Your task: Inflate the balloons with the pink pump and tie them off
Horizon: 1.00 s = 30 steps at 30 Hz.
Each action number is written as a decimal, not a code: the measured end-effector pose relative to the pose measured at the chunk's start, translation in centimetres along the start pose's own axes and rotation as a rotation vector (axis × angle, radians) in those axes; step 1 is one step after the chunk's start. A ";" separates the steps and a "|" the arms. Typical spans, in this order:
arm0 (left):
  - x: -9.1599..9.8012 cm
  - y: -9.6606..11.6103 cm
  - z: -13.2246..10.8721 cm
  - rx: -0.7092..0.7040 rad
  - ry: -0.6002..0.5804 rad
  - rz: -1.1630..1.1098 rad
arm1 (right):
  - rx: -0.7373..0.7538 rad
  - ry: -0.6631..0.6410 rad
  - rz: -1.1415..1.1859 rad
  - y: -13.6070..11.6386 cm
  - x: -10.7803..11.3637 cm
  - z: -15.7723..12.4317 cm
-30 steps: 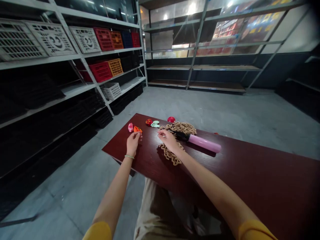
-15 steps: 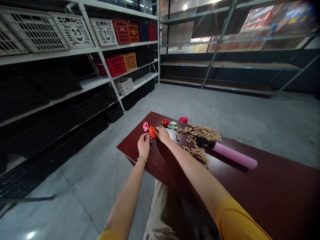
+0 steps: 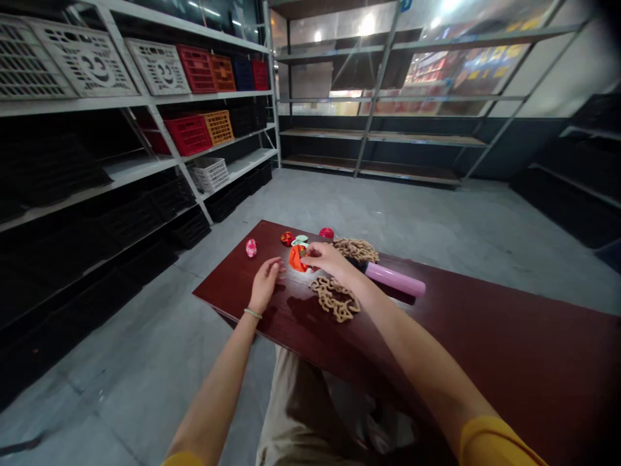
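My right hand (image 3: 324, 254) pinches the edge of an orange, soft-looking piece (image 3: 296, 258), raised over the table; its exact kind is unclear. My left hand (image 3: 266, 283) is just left of it, empty, with fingers slightly apart. A pink-and-white patterned small bundle (image 3: 251, 248) lies to the left, near the table's edge. Behind the orange piece are a red-and-yellow small bundle (image 3: 287, 239) and a pale green piece (image 3: 299, 239). Beige, knobbly cord (image 3: 334, 299) lies in loops below my right hand, with a second heap of cord (image 3: 358, 249) beyond it.
A pink tube (image 3: 396, 279) with a black end lies across the dark red table (image 3: 466, 330). A red round object (image 3: 326, 232) sits at the far edge. Shelves with white crates (image 3: 90, 59) and red crates (image 3: 190, 134) stand left; another rack (image 3: 369, 136) stands behind.
My right hand has carried the orange piece rightward, away from the pink-and-white bundle. My left hand has come off it and sits apart. The camera view has turned to the right.
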<state>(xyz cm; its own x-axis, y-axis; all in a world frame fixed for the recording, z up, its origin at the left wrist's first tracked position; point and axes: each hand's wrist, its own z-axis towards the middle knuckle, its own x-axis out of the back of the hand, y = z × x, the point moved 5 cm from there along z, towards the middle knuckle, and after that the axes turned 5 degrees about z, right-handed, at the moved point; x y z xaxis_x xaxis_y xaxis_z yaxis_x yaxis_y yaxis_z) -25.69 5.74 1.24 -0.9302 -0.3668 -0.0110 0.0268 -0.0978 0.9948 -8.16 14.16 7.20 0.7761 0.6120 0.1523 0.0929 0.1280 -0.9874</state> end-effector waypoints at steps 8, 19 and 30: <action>-14.5 2.5 -5.1 0.172 -0.467 -0.279 | 0.017 0.216 0.102 -2.0 8.2 -12.0; -21.8 2.1 -8.8 0.261 -0.536 -0.409 | -0.007 0.134 0.383 3.6 12.5 -21.0; -22.3 1.0 -7.6 0.311 -0.276 -0.400 | 0.157 0.405 -0.219 5.5 14.7 -22.0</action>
<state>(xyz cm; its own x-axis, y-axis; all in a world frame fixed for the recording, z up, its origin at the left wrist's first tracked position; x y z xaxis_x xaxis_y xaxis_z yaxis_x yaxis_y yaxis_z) -2.16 6.83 1.67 -0.9081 -0.0978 -0.4073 -0.4167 0.1127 0.9020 17.43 6.68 3.09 0.9319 0.2089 0.2964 0.2100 0.3557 -0.9107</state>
